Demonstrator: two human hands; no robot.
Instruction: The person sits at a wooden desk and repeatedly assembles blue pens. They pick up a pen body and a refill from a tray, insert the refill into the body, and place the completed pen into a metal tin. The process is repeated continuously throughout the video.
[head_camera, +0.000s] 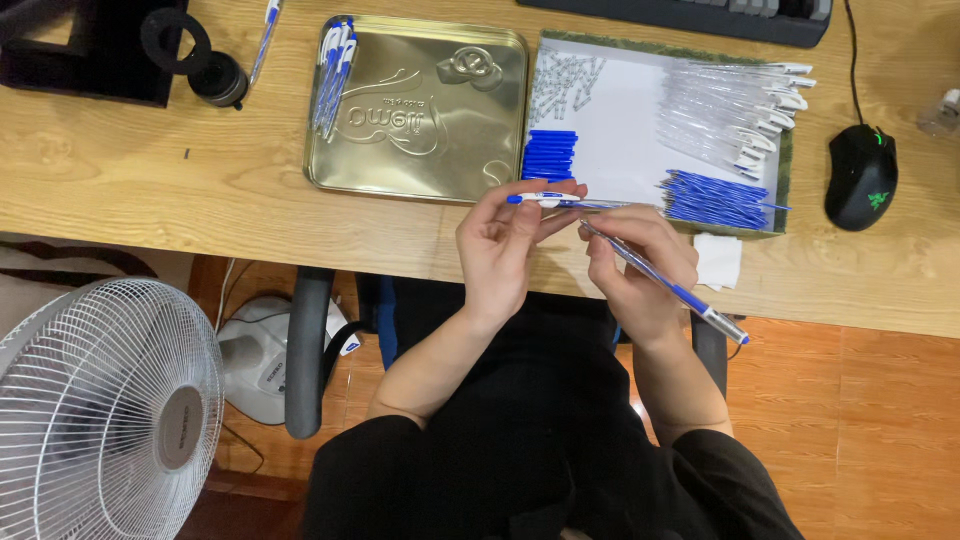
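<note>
My left hand (505, 245) pinches a clear pen barrel with a blue cap end (545, 199) level above the desk edge. My right hand (640, 265) holds a pen refill with a blue part (665, 281), slanting down to the right, its upper tip near the left hand's barrel. Just beyond my hands lies a white tray (625, 130) with blue caps (549, 155), blue refills (715, 198), clear barrels (725, 110) and small clear parts (565, 80).
A gold tin lid (420, 105) holds several finished pens (333, 75) at its left side. A black mouse (861, 177), a keyboard (690, 15) and a white tissue (718, 261) sit on the wooden desk (150, 170). A white fan (105, 410) stands on the floor at left.
</note>
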